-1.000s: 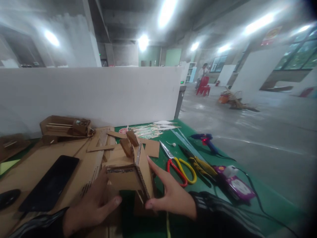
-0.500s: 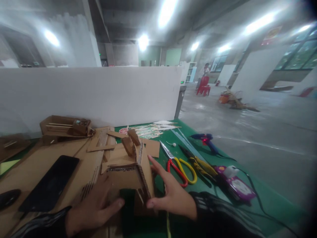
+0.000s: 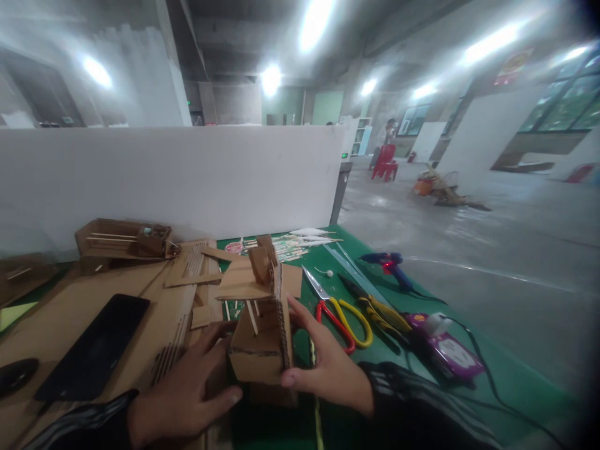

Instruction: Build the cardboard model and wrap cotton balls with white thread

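A small cardboard model stands in front of me, a box-like base with a flat cardboard roof and curled pieces on top. Thin wooden sticks show between roof and base. My right hand grips the model's tall right wall, thumb at the front edge and fingers along its outer side. At the left side of the base is my left hand, thumb apart from the fingers. Its fingertips reach the base's back left corner; whether they press on it I cannot tell.
Scissors, pliers, a purple device with a cable and a blue glue gun lie on the right. A black phone rests on cardboard at left. A white partition stands behind.
The model has tipped so that its base and inner sticks now show, and its top has shifted right. My left hand's fingers have moved right against its left side.
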`<act>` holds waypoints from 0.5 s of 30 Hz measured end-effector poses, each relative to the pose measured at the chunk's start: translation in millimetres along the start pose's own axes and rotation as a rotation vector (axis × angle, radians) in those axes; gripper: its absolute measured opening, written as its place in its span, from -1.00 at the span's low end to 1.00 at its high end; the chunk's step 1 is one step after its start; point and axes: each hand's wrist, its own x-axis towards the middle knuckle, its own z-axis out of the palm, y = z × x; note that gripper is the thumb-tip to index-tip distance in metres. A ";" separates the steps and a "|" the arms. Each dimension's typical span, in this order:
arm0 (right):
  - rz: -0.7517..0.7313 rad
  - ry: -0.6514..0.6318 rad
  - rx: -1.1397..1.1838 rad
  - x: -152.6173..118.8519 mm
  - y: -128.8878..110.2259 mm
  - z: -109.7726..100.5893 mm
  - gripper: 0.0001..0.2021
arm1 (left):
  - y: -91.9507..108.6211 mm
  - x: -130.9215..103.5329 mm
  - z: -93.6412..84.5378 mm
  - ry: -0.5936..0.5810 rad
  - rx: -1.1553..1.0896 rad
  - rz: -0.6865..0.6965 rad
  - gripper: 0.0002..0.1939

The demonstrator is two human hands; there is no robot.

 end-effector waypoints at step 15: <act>-0.018 -0.070 -0.106 0.5 -1.1 -5.2 0.07 | -1.6 -8.7 4.1 0.042 0.058 -0.072 -0.09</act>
